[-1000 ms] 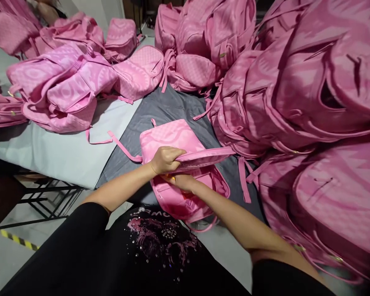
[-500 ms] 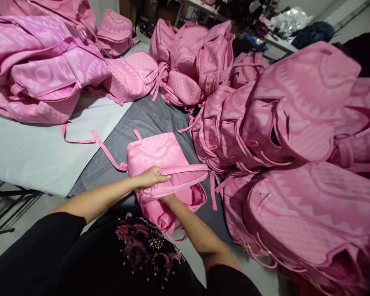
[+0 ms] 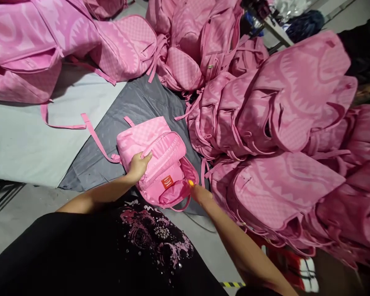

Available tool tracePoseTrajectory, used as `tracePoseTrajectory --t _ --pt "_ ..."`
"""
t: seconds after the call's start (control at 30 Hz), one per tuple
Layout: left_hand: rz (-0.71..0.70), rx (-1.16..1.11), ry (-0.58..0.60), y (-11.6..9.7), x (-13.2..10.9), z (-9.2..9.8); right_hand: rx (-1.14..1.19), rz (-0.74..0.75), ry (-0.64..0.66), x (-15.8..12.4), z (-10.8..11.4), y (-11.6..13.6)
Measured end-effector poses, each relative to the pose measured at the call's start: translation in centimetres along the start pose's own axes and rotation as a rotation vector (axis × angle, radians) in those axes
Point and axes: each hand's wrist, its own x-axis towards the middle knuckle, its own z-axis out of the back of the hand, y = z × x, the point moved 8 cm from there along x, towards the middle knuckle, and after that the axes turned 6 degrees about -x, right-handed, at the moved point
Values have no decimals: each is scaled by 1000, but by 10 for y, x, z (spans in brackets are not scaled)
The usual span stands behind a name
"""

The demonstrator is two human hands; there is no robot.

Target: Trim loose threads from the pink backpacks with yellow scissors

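A pink patterned backpack [image 3: 156, 127] lies unzipped on the dark grey sheet in front of me. My left hand [image 3: 138, 164] is closed on the edge of its opened front panel, thumb on top. Inside the opening, a small orange-red label [image 3: 167, 182] shows on the pink lining. At the right rim of the opening is my right hand [image 3: 201, 194], its fingers closed around a small yellow thing [image 3: 190, 183], mostly hidden, whose kind I cannot make out. A pink strap [image 3: 95, 137] trails from the backpack's left side.
Stacked pink backpacks [image 3: 265, 111] rise close on the right, and more pink backpacks [image 3: 188, 41] stand at the back. Another pile of backpacks [image 3: 24, 82] sits on the pale tabletop [image 3: 18, 144] at the left. Red and white items [image 3: 305, 271] lie low at the right.
My right hand has come out from under the panel to the right rim, and the yellow thing now shows. The panel is folded back, exposing the lining and label. The view has tilted down.
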Motion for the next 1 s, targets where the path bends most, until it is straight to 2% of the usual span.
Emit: tracePoseTrajectory --t 0.07,0.13,0.2,0.3,0.43,0.5,0.57,0.63,0.73,0.8,0.87,0.9,1.0 --pt "-12 40 -11 -2 1 -3 46 27 145 -18 -26 -15" --pt "-45 100 7 -7 2 -9 113 66 285 -35 -49 -16" --pt "-93 140 68 -14 3 -17 173 103 338 -42 -59 -13" --pt "-138 156 177 -21 6 -27 193 89 225 -34 -50 -19" --pt "-133 142 230 -21 6 -34 169 -30 36 -19 -42 -34" --pt "-136 138 267 -20 3 -40 315 -23 -22 -14 -48 -21" --pt "-148 156 314 -21 -2 -49 705 30 -11 -7 -61 6" --pt "-178 189 361 -25 -7 -59 1099 96 56 0 -75 39" --pt "-249 252 422 -34 -10 -71 1349 210 169 8 -94 78" --pt "-297 308 466 -41 -11 -78 1559 310 344 7 -109 100" --pt "-348 366 497 -50 -11 -84 1760 371 512 3 -120 112" --pt "-371 393 507 -54 -11 -86 1825 376 556 3 -124 114" --pt "-423 458 522 -65 -11 -92 1897 337 537 7 -128 114"
